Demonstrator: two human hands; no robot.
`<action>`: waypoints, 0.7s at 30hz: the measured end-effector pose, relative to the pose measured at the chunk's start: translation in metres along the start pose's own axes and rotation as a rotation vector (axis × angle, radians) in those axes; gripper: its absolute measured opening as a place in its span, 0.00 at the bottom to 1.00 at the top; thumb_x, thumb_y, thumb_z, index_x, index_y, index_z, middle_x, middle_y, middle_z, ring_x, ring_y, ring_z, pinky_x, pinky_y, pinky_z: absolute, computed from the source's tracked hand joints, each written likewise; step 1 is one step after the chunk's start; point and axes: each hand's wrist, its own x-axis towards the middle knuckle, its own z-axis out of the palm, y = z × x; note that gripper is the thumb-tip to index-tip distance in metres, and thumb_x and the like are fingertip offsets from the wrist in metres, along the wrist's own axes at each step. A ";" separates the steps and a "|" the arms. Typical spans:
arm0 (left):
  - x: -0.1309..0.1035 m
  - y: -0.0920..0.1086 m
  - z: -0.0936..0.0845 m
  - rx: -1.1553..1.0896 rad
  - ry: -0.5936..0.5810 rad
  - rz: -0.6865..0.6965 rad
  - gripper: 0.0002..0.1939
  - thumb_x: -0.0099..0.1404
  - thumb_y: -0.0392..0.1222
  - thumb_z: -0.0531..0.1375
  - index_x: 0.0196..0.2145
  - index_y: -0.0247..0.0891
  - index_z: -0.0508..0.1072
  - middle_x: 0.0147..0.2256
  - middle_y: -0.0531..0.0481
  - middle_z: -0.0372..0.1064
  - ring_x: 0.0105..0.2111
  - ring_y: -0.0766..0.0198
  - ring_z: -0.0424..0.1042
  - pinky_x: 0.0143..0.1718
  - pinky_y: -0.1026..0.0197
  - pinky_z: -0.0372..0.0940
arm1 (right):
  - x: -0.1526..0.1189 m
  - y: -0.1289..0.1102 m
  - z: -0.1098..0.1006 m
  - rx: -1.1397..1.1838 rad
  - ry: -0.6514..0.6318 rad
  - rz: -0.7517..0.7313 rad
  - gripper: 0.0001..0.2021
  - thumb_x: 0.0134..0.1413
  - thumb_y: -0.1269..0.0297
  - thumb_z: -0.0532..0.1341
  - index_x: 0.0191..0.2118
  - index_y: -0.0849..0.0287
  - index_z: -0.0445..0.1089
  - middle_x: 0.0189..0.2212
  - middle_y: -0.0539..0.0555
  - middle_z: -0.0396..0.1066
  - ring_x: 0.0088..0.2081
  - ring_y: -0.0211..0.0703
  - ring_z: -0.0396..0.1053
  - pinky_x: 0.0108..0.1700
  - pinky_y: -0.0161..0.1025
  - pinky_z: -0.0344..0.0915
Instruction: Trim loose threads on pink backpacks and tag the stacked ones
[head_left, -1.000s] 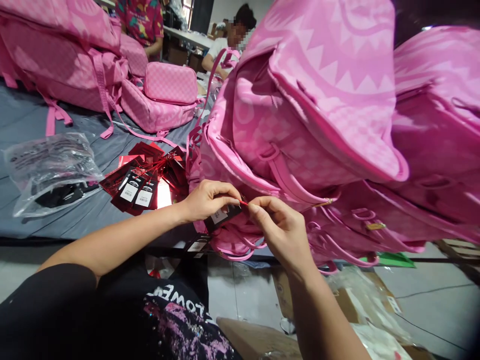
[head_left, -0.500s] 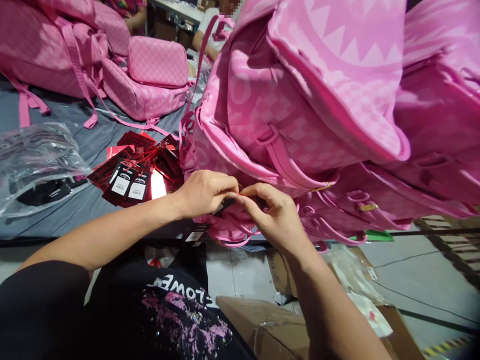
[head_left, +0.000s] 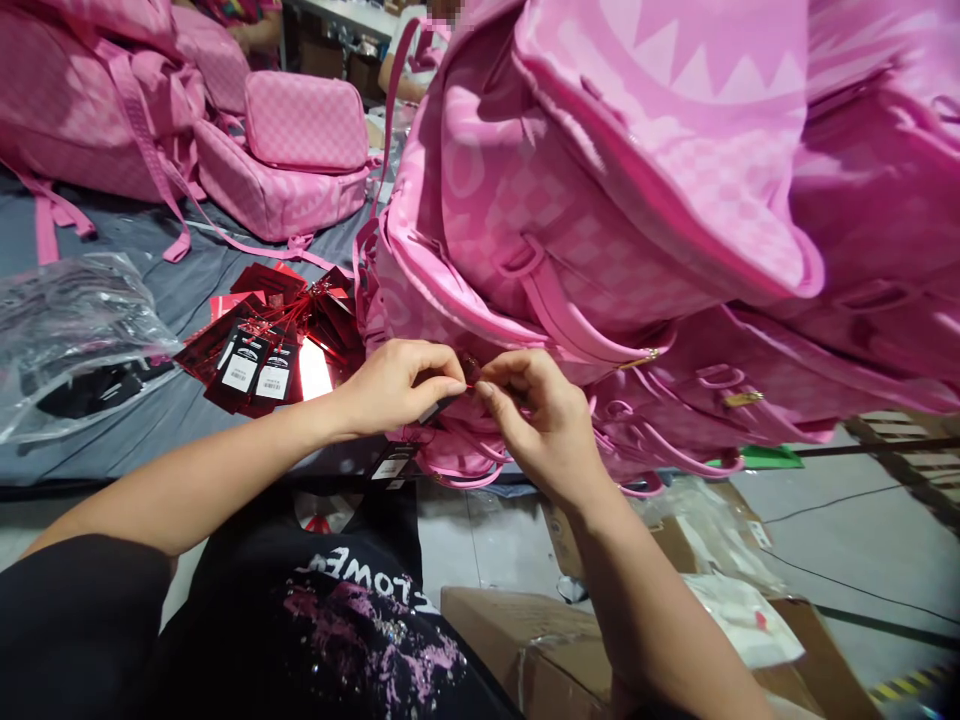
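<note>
Left hand (head_left: 397, 390) and right hand (head_left: 551, 425) pinched on thin red cord (head_left: 471, 386), fingertips slightly apart, black rectangular tag (head_left: 439, 402) below left fingers, beside pink checkered fabric bag (head_left: 592, 250).

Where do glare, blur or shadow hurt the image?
Head view: glare whites out one tag; far-right bag looks soft; shadow darkens the spot between left hand and right hand; fine tag print is too small to read.
</note>
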 end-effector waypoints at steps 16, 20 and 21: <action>0.001 0.001 0.004 0.162 0.028 0.133 0.15 0.70 0.43 0.51 0.27 0.36 0.67 0.25 0.54 0.66 0.27 0.69 0.65 0.31 0.66 0.57 | 0.000 0.001 0.002 -0.191 -0.012 -0.200 0.05 0.62 0.70 0.56 0.36 0.56 0.68 0.30 0.52 0.73 0.31 0.40 0.71 0.35 0.36 0.67; 0.003 -0.002 0.005 0.233 0.008 0.144 0.18 0.71 0.42 0.49 0.23 0.36 0.65 0.21 0.55 0.63 0.23 0.71 0.62 0.28 0.66 0.55 | 0.001 0.003 0.003 -0.247 -0.032 -0.261 0.06 0.63 0.70 0.54 0.36 0.56 0.67 0.30 0.53 0.73 0.30 0.41 0.70 0.35 0.37 0.67; 0.004 -0.002 0.004 0.219 -0.010 0.136 0.18 0.71 0.42 0.50 0.23 0.36 0.66 0.21 0.55 0.64 0.23 0.71 0.63 0.29 0.66 0.56 | 0.002 0.004 0.003 -0.254 -0.039 -0.276 0.06 0.63 0.71 0.54 0.36 0.56 0.67 0.30 0.53 0.73 0.31 0.41 0.70 0.36 0.37 0.67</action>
